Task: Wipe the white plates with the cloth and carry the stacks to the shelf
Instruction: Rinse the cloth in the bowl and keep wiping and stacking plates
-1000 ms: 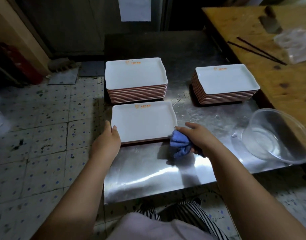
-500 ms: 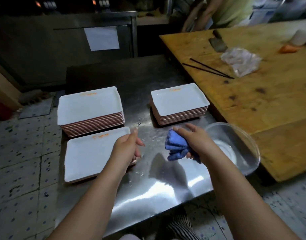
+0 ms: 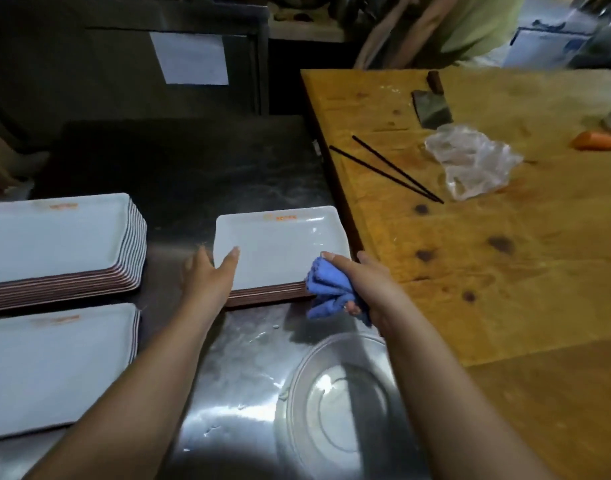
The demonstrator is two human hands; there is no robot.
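Three lots of white rectangular plates lie on the steel table [image 3: 235,368]. A tall stack [image 3: 55,237] is at the far left, a low stack [image 3: 51,368] lies in front of it, and a right stack [image 3: 283,247] stands beside the wooden table. My left hand [image 3: 209,277] lies with straight fingers on the near left corner of the right stack's top plate. My right hand [image 3: 361,287] grips a bunched blue cloth [image 3: 326,291] at that stack's near right corner.
A clear glass bowl [image 3: 297,403] sits on the steel table under my right forearm. The wooden table [image 3: 505,271] at the right carries black chopsticks [image 3: 387,169], a cleaver [image 3: 430,107], a crumpled plastic bag [image 3: 470,162] and a carrot [image 3: 596,142]. Another person [image 3: 446,26] stands behind it.
My view swung right. My left hand left the near left plate and reached across to the right stack. My right hand carried the cloth forward to that stack's near right corner.
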